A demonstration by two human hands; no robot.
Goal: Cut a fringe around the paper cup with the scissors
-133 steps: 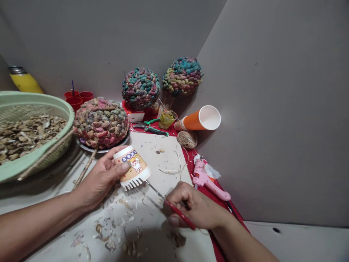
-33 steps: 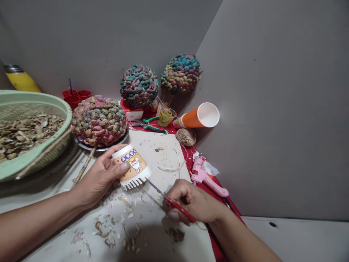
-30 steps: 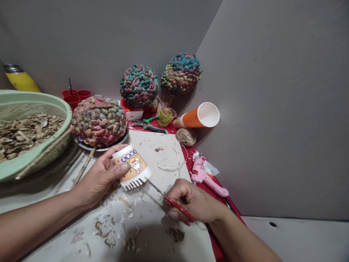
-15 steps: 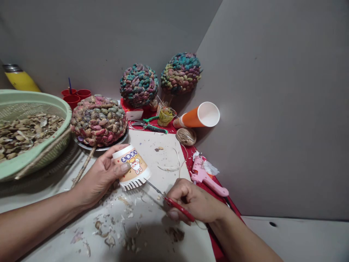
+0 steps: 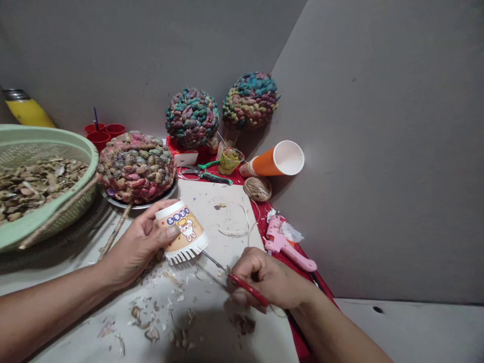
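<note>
My left hand (image 5: 145,237) grips a paper cup (image 5: 194,228) printed with a cartoon rabbit, thumb across its side. Several short slits run along the cup's lower rim, forming narrow white tabs. In my right hand (image 5: 260,277) are red-handled scissors (image 5: 247,289), fingers wrapped round the handles. The scissor tips touch the right end of the slit rim. Shell bits (image 5: 151,333) lie scattered on the pale board (image 5: 212,322) beneath both hands.
A green basket (image 5: 88,146) of shells and a peanut-shell ball (image 5: 138,166) stand left. Two more balls (image 5: 192,118) are behind. Pliers (image 5: 212,176), twine (image 5: 257,189), stacked orange cups (image 5: 264,163) and a pink glue gun (image 5: 289,249) sit at the back and right.
Both hands are nearly still. The scissor tips have shifted very slightly left along with the cup.
</note>
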